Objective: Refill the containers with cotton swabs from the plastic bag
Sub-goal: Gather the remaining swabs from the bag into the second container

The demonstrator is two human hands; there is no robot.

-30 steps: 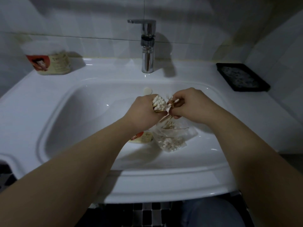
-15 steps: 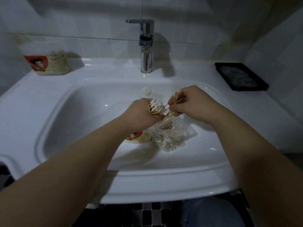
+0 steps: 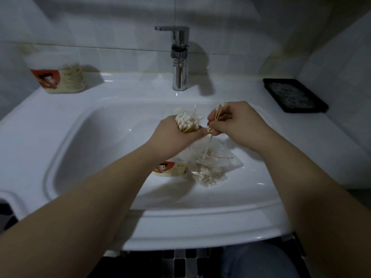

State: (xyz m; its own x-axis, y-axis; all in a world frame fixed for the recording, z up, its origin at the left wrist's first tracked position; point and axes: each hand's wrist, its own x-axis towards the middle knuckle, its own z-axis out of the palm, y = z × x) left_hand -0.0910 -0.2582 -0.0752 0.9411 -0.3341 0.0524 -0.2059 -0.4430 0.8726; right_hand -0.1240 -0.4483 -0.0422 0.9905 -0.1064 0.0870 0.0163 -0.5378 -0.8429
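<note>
Trainee: Swabs seem to be everywhere. Where do the cotton swabs (image 3: 187,121) sit?

Supervisor: A thick bundle stands heads-up in the left hand (image 3: 174,137), whose fingers are wrapped round the sticks. The right hand (image 3: 236,123), just beside it, pinches a few loose swabs (image 3: 217,114). More lie in the plastic bag (image 3: 212,169), which rests in the basin of the sink (image 3: 180,223), below both hands.

Trainee: And the containers?

Supervisor: One labelled container (image 3: 170,169) lies in the basin just left of the bag, partly hidden under the left wrist; whether it is open cannot be told. A second container (image 3: 58,77) stands on the far-left ledge, well apart.

Trainee: Which step is this?

Supervisor: Probably gathering and squaring up a bundle, with loading not yet begun.

Trainee: And the next move?

Supervisor: The right hand's few should join the bundle, heads level. The bundle then has to go into a container mouth, so one hand must come free to steady the tub.
</note>
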